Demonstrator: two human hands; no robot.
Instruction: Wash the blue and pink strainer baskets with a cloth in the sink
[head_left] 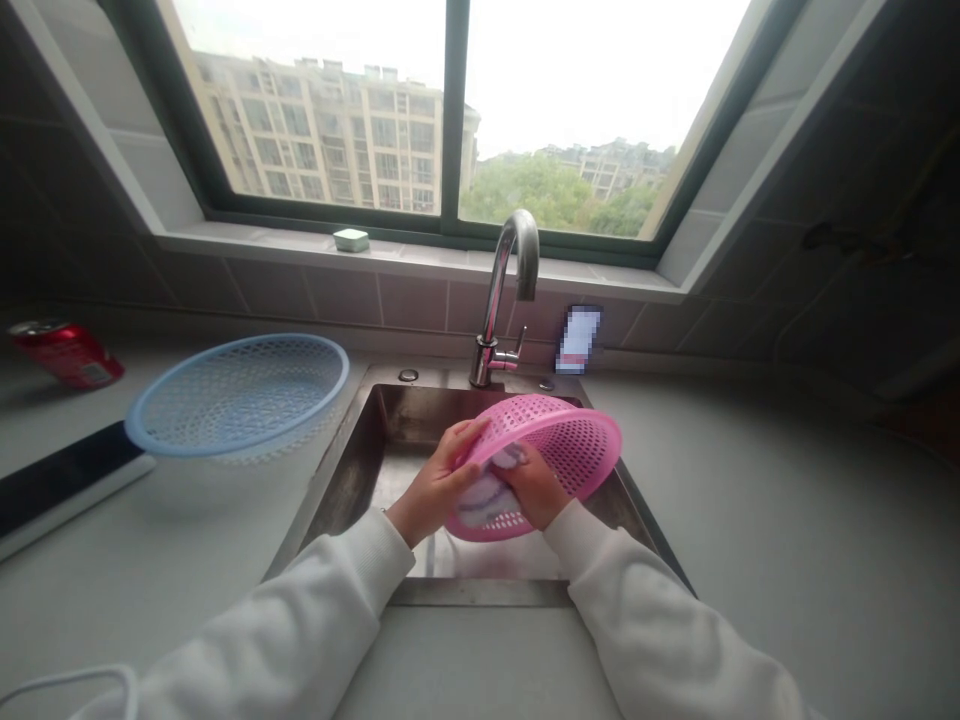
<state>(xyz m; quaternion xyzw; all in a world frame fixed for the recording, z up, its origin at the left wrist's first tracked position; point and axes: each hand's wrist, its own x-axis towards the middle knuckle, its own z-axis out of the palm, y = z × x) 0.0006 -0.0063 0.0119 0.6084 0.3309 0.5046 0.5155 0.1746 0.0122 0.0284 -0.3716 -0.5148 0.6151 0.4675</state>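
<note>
Over the steel sink (345, 480), both my hands are on a pink perforated plastic basket (574, 445), which is tilted on its side. My left hand (439, 485) grips its rim from the left. My right hand (534, 485) is pressed into the hollow of the basket, on a pale white-and-lilac sponge or cloth (480, 500). That soft pad lies against the basket's inner wall, partly hidden by my fingers. White sleeves cover both forearms.
A light blue perforated basket (238, 395) rests on the counter left of the sink, and a red can (67, 353) lies on its side beyond it. A chrome faucet (504, 300) rises behind the sink. A phone (577, 340) leans against the tiled wall.
</note>
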